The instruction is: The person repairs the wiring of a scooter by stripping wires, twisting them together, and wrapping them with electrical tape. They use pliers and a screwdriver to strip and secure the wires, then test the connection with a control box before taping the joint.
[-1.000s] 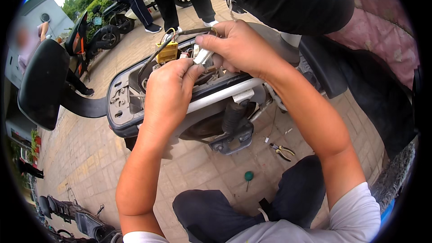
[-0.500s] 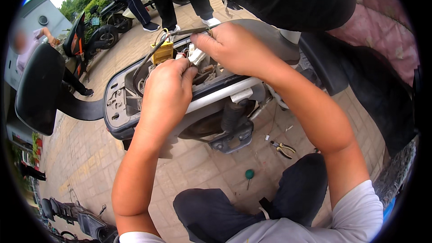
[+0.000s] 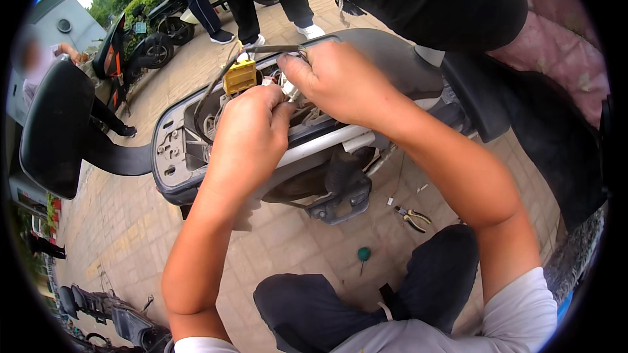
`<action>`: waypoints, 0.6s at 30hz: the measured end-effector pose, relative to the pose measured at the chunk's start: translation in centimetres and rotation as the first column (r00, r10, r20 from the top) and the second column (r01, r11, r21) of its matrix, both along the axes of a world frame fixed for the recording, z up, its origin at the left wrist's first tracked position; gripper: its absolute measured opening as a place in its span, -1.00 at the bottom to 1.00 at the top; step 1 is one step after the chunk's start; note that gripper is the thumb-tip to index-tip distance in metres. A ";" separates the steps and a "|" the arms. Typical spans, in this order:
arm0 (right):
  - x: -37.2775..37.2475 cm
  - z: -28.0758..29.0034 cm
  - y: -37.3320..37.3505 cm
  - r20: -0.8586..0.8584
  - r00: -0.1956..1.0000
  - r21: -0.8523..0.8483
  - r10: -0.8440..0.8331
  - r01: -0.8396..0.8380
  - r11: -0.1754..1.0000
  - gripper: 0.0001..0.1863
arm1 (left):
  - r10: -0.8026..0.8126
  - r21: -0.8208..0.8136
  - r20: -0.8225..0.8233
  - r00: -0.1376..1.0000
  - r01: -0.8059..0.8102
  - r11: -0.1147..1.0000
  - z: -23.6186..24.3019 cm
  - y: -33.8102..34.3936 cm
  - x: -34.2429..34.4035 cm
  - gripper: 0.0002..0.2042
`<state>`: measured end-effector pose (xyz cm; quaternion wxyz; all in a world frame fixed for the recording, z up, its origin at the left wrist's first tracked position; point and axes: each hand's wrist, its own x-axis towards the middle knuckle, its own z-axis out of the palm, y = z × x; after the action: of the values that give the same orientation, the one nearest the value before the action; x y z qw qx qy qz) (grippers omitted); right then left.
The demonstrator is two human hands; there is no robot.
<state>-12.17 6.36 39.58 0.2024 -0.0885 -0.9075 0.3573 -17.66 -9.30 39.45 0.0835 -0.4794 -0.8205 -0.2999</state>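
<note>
A white plastic wire connector [image 3: 290, 90] is pinched between my two hands over the open compartment of a scooter [image 3: 186, 101]. My left hand [image 3: 252, 124] is closed on its near side, thumb against the fingers. My right hand [image 3: 337, 82] grips from the far right, its fingers partly hidden behind the connector. A dark cable [image 3: 268, 48] arches from the compartment's left side up to my right hand. Beside my left fingers stands a yellow box-shaped part [image 3: 240, 78]. Loose wires fill the space under my hands.
On the paving lie pliers [image 3: 412, 218], a green-handled screwdriver [image 3: 364, 255] and a small white connector [image 3: 390, 201]. The scooter's black backrest [image 3: 55, 127] juts out left; a dark seat [image 3: 425, 0] looms upper right. People stand beyond, near parked scooters [image 3: 157, 49].
The view has shifted slightly. Both hands stay on the white connector, which has turned a little between them and shows less of its length now.
</note>
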 end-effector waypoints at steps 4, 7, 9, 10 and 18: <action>0.8 -0.8 0.3 -0.228 0.967 0.030 -0.114 0.124 0.992 -0.54 | 0.066 0.185 -0.358 0.931 0.002 0.983 -0.4 -0.5 1.0 -0.86; 2.3 -1.0 2.0 -0.553 0.833 0.227 0.014 0.135 0.964 -0.58 | 0.141 0.434 -0.363 0.921 0.033 0.900 1.4 -3.3 2.6 -0.80; 2.2 -1.1 2.1 -0.620 0.775 0.232 0.120 0.035 0.972 -0.59 | 0.212 0.363 -0.357 0.910 -0.074 0.929 3.2 -4.2 0.8 -0.66; 2.1 -1.1 2.0 -0.586 0.794 0.268 0.160 0.004 0.963 -0.62 | 0.199 0.322 -0.369 0.908 -0.076 0.944 3.3 -3.9 -1.3 -0.61; 3.0 -1.2 2.2 -0.139 0.927 0.321 0.349 -0.291 0.901 -0.87 | -0.175 -0.341 -0.057 0.983 0.145 0.929 4.9 -3.1 -1.2 -0.68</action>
<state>-9.13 8.55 38.38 0.2385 0.1286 -0.9287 0.2533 -18.89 -12.40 44.31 0.0111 -0.5643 -0.8134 -0.1407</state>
